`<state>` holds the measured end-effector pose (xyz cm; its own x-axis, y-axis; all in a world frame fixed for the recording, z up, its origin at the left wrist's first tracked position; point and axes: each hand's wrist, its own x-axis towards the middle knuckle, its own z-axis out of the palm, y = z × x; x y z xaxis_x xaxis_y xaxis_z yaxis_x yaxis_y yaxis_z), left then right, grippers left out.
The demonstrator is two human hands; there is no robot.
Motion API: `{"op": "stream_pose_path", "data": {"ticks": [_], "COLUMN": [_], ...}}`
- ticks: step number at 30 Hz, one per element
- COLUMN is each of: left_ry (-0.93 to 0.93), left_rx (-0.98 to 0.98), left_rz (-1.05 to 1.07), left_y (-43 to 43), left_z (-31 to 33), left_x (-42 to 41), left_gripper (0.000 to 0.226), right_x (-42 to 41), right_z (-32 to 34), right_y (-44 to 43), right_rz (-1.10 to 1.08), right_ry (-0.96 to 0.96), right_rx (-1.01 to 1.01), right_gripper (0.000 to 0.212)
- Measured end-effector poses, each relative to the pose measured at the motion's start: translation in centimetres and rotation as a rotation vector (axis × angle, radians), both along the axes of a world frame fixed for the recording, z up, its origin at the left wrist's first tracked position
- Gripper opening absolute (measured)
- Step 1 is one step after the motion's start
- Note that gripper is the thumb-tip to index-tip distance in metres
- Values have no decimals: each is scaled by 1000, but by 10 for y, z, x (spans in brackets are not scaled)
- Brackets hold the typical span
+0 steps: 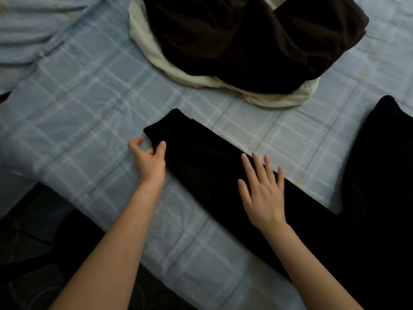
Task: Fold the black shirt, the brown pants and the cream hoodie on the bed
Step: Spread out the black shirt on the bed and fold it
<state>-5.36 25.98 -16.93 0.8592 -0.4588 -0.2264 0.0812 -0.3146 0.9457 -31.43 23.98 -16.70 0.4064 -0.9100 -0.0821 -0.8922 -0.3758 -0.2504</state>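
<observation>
**foldfan:** ok so your black shirt (pixel 368 242) is spread out on the plaid-sheeted bed (pixel 89 121). The body is down at the lower right, and one long sleeve (pixel 201 166) stretches toward the upper left. Your left hand (pixel 149 162) has the cuff end pinched, thumb on top of the fabric and the other fingers curled at its edge.

**lintroller:** yep, and your right hand (pixel 261 193) lies flat on the middle of that same sleeve. Fingers are straight and spread, gripping nothing, just resting on the cloth.

**foldfan:** your other two pieces sit in one heap at the far side of the bed, apart from the shirt. The brown pants (pixel 257 41) are bunched on top, and the cream hoodie (pixel 156 57) is under them with its edge sticking out on the left and the near side. Some striped cloth (pixel 33 25) lies rumpled at the top left corner.
</observation>
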Motion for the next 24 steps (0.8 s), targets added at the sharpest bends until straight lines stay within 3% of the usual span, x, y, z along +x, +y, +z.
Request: {"op": "stream_pose_path", "data": {"ticks": [4,7,9,11,14,16,19,21,24], "left_ry": [-6,-114,-53,22,79,118,162,173,180], "left_rx": [-47,-34,-68,-139,-231,-258,-216,-170,-156], "left_rz": [-232,-380,-398,-442,-584,-708,-860,-980,-1191], "left_y": [7,4,3,1,-1,-3,-7,-7,4], "left_z": [-4,8,23,41,66,83,98,105,118], "left_x": [0,-2,-9,-21,-51,-82,-138,-179,-239], "left_gripper": [46,41,44,48,56,69,88,88,77], "right_x": [15,16,16,19,24,22,-4,-36,-101], "right_z": [-28,-29,-20,0,49,80,114,127,137], "right_y": [7,6,4,0,-12,-21,-27,-22,-9], "right_rz": [39,34,39,-22,-228,-294,-274,-318,-490], "right_ry": [103,122,90,-156,-787,-1054,-1195,-1185,-1155], "right_rx": [20,36,81,171,349,427,448,388,152], "right_gripper": [59,60,58,57,53,52,53,56,32]}}
